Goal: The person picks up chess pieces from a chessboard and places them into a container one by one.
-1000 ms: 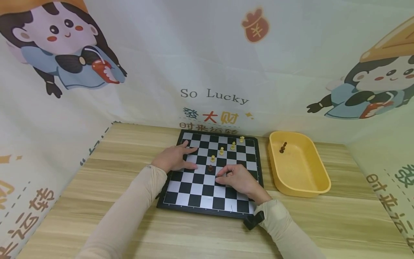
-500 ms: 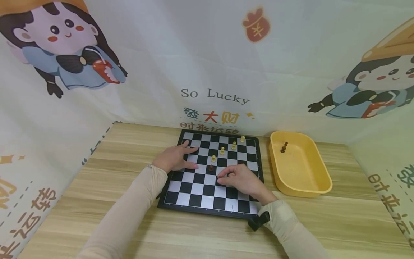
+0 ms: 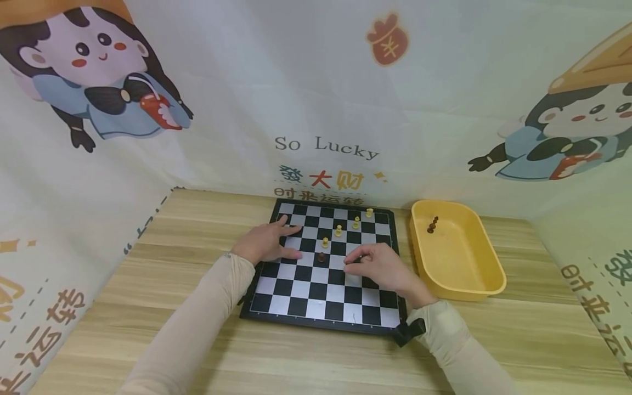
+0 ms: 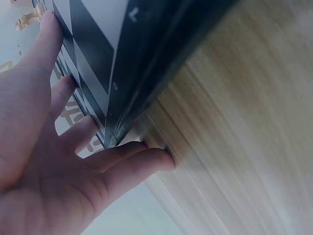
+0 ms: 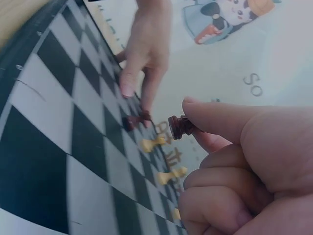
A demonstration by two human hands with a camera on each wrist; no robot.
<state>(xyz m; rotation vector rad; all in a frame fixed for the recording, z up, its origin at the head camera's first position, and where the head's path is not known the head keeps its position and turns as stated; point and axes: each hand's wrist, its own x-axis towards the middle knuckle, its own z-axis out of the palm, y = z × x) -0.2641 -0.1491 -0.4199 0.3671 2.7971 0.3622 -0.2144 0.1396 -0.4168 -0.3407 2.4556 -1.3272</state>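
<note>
Right hand point(image 3: 381, 269): pinches 1 dark piece point(image 5: 179, 127) | left hand point(image 3: 264, 241): spread on chessboard point(image 3: 300, 288), grips nothing | risk: low sweep may topple brown piece point(image 3: 321, 257)

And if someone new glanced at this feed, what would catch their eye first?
Probably the black-and-white checkered chessboard in the middle of the head view, with four small pale-yellow chess pieces in a diagonal line on its far half. Next would likely come the yellow round-cornered tray to its right, and the dark red-brown chess piece pinched in the right grip over the chessboard.
</note>
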